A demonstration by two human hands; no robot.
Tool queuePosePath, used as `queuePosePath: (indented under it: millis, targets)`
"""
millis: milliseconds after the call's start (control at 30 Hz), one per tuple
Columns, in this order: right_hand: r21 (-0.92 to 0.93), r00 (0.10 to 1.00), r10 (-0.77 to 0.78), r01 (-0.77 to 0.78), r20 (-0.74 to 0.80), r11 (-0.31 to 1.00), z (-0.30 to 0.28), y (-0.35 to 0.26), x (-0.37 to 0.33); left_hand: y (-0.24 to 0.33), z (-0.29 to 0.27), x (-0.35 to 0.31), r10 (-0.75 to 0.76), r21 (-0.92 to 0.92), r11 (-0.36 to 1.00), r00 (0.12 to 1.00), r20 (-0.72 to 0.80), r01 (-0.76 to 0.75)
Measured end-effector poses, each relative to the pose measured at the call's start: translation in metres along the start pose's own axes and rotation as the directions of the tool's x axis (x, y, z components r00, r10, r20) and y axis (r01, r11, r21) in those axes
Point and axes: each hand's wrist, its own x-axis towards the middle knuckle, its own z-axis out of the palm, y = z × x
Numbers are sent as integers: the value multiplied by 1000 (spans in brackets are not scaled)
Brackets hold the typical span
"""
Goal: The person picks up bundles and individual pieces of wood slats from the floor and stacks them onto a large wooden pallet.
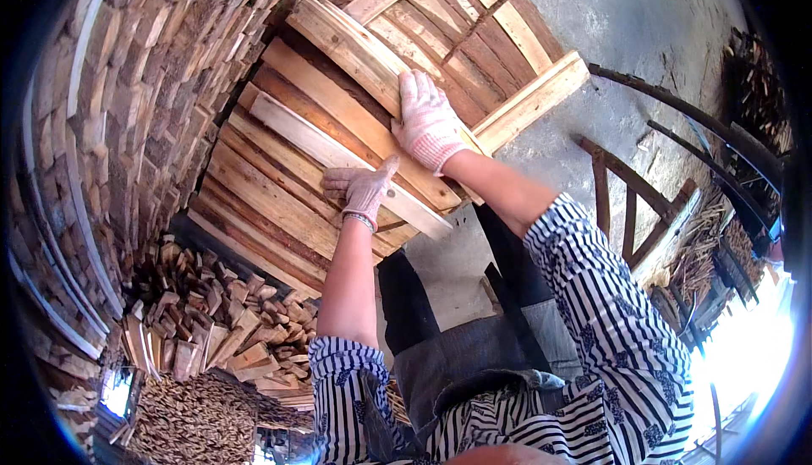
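Note:
My left hand (pixel 361 192), in a pale knitted glove, lies across a narrow pale board (pixel 292 129). Its thumb stands apart from the fingers, which are stretched out flat. Farther up and to the right, my right hand (pixel 427 118) wears a similar pinkish glove. That hand rests with extended fingers on a raised layer of boards (pixel 347 38); its fingertips reach the far side of the layer. Beneath both hands, rough wooden boards (pixel 254 190) lie side by side, some with dark bark edges. The undersides of the palms are hidden.
A tall wall of stacked wood (pixel 127 110) rises at the left. Short offcuts (pixel 224 313) are heaped at the lower left. A wooden beam (pixel 537 101) borders the boards at the right. Beyond it, a dark frame (pixel 630 181) stands on the grey floor (pixel 609 16).

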Motion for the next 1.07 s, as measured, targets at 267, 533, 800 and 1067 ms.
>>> queuePosePath:
  millis: [267,533,800,1067]
  targets:
    - [43,988,65,-72,140,996,-77,54,34,-17,6,0,134,-5,991,989,-63,-134]
    - [70,996,81,-82,24,994,-8,63,35,-17,39,16,44,86,996,964,-262,-22]
    - [530,926,-163,-46,340,846,-74,43,-69,23,2,-111,326,-882,319,914,-241,-347]
    - [567,968,-29,-121,249,815,-102,75,-49,28,2,-154,835,-976,-215,513,-198,-27]
